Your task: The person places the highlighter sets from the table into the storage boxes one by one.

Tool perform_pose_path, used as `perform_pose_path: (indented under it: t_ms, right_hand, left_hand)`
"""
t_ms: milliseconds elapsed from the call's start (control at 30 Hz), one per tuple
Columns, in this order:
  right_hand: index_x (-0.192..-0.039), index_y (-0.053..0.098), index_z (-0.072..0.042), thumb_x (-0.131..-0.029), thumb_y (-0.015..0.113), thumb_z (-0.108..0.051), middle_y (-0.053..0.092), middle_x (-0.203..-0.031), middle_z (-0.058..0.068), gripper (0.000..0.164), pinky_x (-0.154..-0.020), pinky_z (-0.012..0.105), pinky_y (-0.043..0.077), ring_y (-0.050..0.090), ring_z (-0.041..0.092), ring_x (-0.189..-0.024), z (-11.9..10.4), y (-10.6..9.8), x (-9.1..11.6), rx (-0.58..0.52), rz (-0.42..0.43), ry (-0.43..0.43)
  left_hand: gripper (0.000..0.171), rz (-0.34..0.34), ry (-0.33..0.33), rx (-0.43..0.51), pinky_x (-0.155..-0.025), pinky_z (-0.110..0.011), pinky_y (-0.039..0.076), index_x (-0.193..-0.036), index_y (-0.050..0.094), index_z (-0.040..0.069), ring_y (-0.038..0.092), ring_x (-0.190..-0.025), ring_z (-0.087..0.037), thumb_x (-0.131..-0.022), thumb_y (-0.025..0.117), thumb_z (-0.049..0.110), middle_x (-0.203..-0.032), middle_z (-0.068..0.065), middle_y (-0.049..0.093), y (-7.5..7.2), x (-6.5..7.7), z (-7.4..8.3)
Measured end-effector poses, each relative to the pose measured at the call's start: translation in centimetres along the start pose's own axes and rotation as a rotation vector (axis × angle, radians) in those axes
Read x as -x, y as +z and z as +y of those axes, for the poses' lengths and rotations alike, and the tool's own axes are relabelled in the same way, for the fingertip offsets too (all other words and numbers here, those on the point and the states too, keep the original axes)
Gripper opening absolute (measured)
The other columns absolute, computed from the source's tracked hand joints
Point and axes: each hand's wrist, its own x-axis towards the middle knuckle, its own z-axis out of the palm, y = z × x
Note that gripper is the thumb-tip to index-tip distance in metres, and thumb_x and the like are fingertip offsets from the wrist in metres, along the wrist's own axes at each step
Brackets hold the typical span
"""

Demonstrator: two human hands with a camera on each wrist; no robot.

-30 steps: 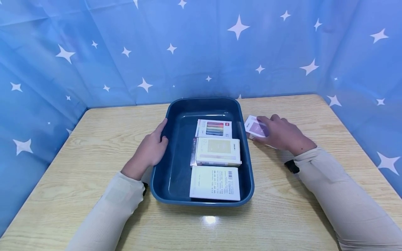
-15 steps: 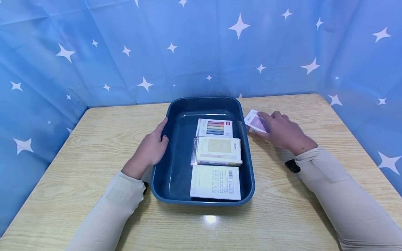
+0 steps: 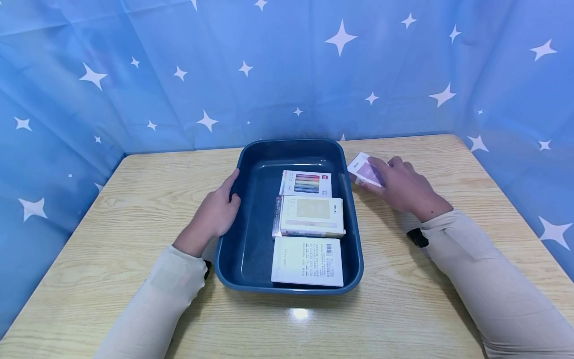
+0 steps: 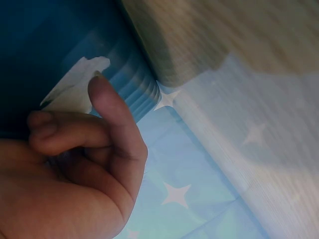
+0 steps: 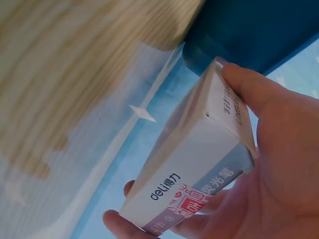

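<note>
My right hand grips a white and purple highlighter box just outside the right wall of the dark blue bin. In the right wrist view the highlighter box is tilted, thumb at one end and fingers round the other side. My left hand rests against the bin's left rim, index finger lying along it. Loosely bent fingers touch the bin's outer wall in the left wrist view, beside a torn pale label. The palm side is partly hidden.
Inside the bin's right half lie a box of coloured pens, a cream box over a purplish box, and a white printed box. The wooden table ends at a blue star-patterned curtain.
My right hand has tilted the highlighter box and shifted it slightly toward the back of the table. The left hand and the bin stay where they were.
</note>
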Motion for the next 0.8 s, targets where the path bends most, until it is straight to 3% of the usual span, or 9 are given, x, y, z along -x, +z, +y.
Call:
perform_pose_path:
  t_ms: [800]
  right_hand:
    - [-0.159,0.026,-0.018,-0.098,0.05,-0.057,0.037,-0.138,0.037,0.076,-0.076,0.061,0.049,0.043,0.048,-0.108,-0.11,0.04,-0.08,-0.028,0.157,0.025]
  left_hand:
    - [0.062,-0.005,-0.007,0.01,-0.048,-0.034,0.046,-0.162,0.006,0.03,0.049,-0.043,-0.024,-0.106,0.032,0.025,-0.054,-0.004,0.046,-0.07,0.03,0.08]
